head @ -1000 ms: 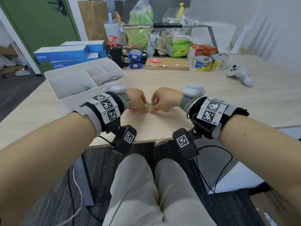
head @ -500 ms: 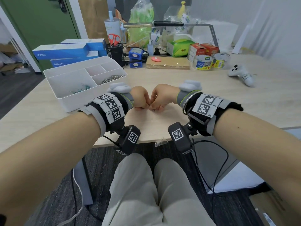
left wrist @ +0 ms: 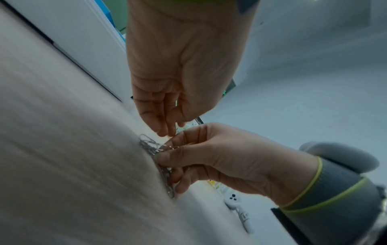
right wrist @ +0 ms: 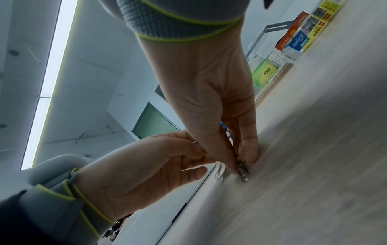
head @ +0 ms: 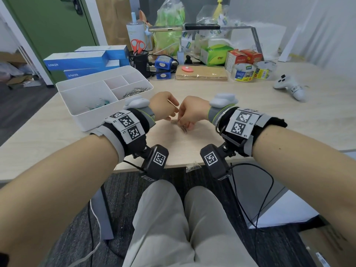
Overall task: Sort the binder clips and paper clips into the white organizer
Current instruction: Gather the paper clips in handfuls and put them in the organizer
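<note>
Silver wire paper clips [head: 137,91] and teal binder clips [head: 100,105] already lie in the white plastic organizer [head: 81,120] at far left. On the pale wooden bench [head: 269,112], the right hand [head: 192,110] pinches a last small heap of paper clips [left wrist: 150,145]; the left hand [head: 163,106] hangs loose beside, holding nothing.

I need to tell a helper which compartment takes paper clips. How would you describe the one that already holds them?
Find the white organizer at the table's left, in front of the blue boxes. Its right-hand compartment, behind the left hand, holds a heap of silver paper clips. The large compartment beside it holds teal binder clips; the small rear ones look empty.
</note>
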`<state>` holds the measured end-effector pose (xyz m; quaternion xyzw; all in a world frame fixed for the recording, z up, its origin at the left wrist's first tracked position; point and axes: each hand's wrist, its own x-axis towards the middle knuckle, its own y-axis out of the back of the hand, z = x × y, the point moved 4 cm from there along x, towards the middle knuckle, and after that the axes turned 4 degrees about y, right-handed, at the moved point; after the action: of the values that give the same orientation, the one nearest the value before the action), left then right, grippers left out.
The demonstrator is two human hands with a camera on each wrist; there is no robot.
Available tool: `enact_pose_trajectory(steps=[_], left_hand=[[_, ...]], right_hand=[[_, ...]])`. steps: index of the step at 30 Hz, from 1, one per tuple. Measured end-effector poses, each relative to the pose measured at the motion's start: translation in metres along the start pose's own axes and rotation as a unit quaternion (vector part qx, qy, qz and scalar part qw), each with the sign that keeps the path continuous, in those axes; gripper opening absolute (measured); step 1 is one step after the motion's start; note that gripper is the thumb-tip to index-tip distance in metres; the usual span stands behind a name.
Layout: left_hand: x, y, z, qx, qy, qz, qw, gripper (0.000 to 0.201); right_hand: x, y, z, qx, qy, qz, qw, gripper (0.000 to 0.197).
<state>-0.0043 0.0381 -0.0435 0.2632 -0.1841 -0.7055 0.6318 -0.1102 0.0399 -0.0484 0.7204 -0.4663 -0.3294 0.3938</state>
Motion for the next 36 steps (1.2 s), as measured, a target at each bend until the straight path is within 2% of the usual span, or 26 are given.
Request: enact_pose_trajectory(steps=[3, 10, 13, 18, 23, 25, 27, 29, 33, 34, 36], left_hand=[[0.001, 0.004, 0.000, -0.031, 0.016, -0.013, 0.999, 0.022], [-0.002, -0.004, -0.010, -0.079, 0.114, -0.053, 0.989, 0.025], [-0.002, -0.008, -0.014, -0.095, 0.147, -0.088, 0.981, 0.039], [-0.003, -0.006, -0.017, -0.174, 0.176, -0.114, 0.962, 0.057], [-0.002, -0.012, -0.012, -0.206, 0.176, -0.148, 0.951, 0.074], [0.000, -0.015, -0.009, -0.238, 0.171, -0.152, 0.944, 0.071], [0.002, -0.015, -0.008, -0.249, 0.162, -0.148, 0.943, 0.053], [0.002, -0.012, -0.009, -0.237, 0.154, -0.145, 0.948, 0.036], [-0.001, -0.002, -0.017, -0.188, 0.185, -0.103, 0.959, 0.038], [-0.001, 0.002, -0.019, -0.163, 0.193, -0.093, 0.963, 0.038], [-0.002, 0.009, -0.024, -0.124, 0.202, -0.078, 0.968, 0.037]], right_hand=[[-0.001, 0.000, 0.001, 0.032, -0.008, -0.018, 0.999, 0.007], [-0.002, 0.004, 0.007, 0.011, -0.024, -0.021, 0.999, 0.006], [0.001, 0.001, 0.011, 0.046, -0.031, -0.032, 0.998, 0.006], [0.000, 0.013, 0.009, 0.069, -0.003, 0.003, 0.998, 0.007], [0.000, 0.032, -0.007, 0.131, 0.052, 0.021, 0.990, 0.010], [0.002, 0.030, -0.012, 0.127, 0.065, 0.021, 0.990, 0.008], [0.001, 0.029, -0.014, 0.125, 0.076, 0.021, 0.989, 0.005], [0.000, 0.030, -0.015, 0.142, 0.078, 0.030, 0.986, 0.013], [-0.002, 0.040, -0.008, 0.078, 0.080, 0.094, 0.989, 0.016], [-0.003, 0.039, -0.005, 0.055, 0.069, 0.082, 0.993, 0.017], [-0.005, 0.031, 0.001, 0.015, 0.043, 0.004, 0.999, 0.020]])
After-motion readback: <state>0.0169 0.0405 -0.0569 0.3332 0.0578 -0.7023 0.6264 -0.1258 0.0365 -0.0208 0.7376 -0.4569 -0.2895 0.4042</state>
